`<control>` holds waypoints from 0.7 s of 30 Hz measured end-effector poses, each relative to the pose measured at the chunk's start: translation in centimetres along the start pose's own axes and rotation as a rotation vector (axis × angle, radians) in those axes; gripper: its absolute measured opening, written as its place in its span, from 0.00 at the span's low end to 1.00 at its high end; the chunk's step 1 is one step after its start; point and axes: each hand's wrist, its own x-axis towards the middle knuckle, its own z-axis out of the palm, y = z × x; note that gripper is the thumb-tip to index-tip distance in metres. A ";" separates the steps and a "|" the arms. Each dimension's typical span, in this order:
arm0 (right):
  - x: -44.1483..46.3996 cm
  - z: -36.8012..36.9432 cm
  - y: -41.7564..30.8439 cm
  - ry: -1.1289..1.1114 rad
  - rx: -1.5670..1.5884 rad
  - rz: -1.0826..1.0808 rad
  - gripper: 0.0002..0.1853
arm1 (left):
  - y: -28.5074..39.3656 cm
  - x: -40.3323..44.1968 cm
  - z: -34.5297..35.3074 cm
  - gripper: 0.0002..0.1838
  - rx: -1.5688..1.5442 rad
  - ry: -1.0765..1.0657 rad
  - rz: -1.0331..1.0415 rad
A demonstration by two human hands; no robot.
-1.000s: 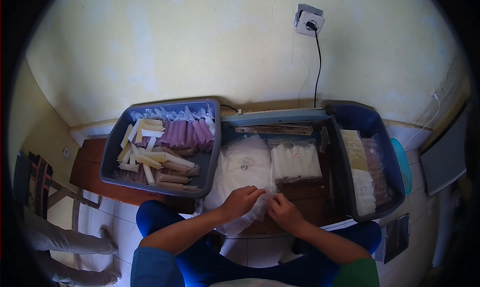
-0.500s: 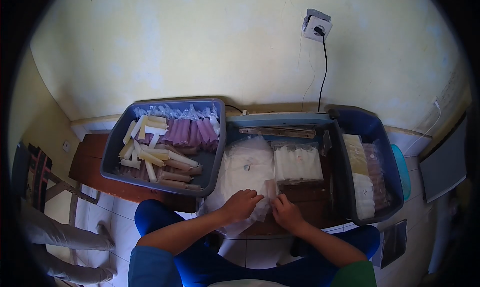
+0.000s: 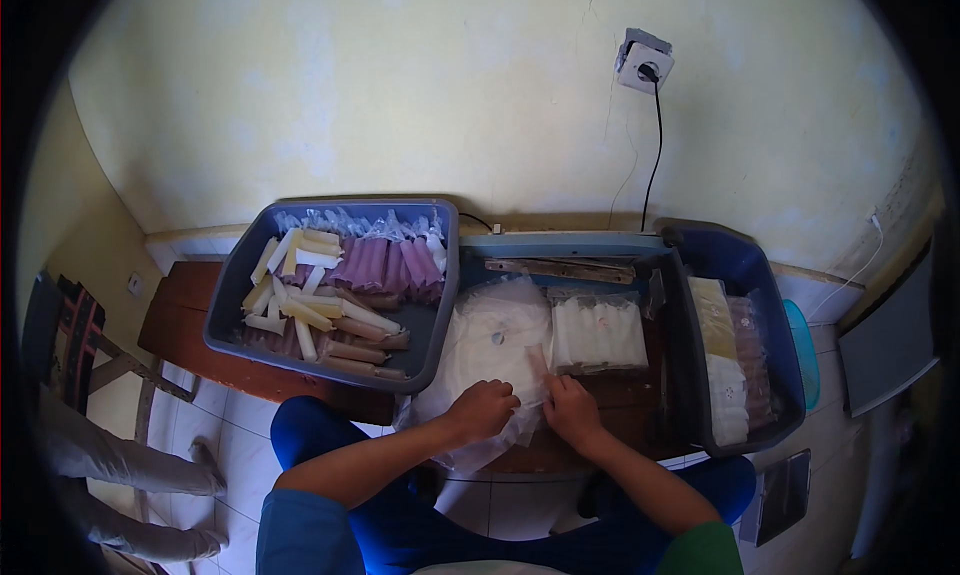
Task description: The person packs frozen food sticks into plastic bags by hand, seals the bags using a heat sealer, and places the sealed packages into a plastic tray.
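A stack of clear plastic bags [image 3: 495, 325] lies in front of me on the brown bench. My left hand [image 3: 482, 410] is over the lower part of this stack, fingers curled in; what they hold, if anything, is hidden. To its right, my right hand [image 3: 573, 410] is closed in a pinch on the lower end of a small brownish plastic strip [image 3: 537, 360], which stands up at the stack's right edge. Just beyond the right hand lies a clear pack of white sticks [image 3: 598, 333].
At left, a grey tub [image 3: 436, 345] holds white, yellowish, brown and purple sticks. A dark blue tub [image 3: 790, 385] at right contains bagged yellow, white and brown sticks. Behind the bags is a blue-grey sealer-like bar [image 3: 565, 243]. A person's trousered legs [image 3: 130, 475] show at lower left.
The camera view has shifted slightly. My left hand's fingers have curled in further, and the strip at my right hand leans more to the left.
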 end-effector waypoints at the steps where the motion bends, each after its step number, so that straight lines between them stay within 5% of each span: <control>1: 0.1 0.2 0.0 0.018 0.002 0.009 0.21 | -0.1 0.0 0.0 0.08 0.007 -0.011 -0.003; 9: 0.1 0.3 -1.1 0.083 -0.147 -0.079 0.16 | -0.3 -0.1 -0.5 0.08 -0.015 -0.059 -0.030; 17: 1.5 1.4 -1.7 0.024 -0.196 -0.093 0.34 | -0.2 0.1 -1.1 0.13 -0.049 -0.130 -0.056; 21: 1.9 1.2 -2.0 0.023 -0.152 -0.044 0.32 | 0.2 0.2 -2.5 0.20 -0.044 -0.085 -0.111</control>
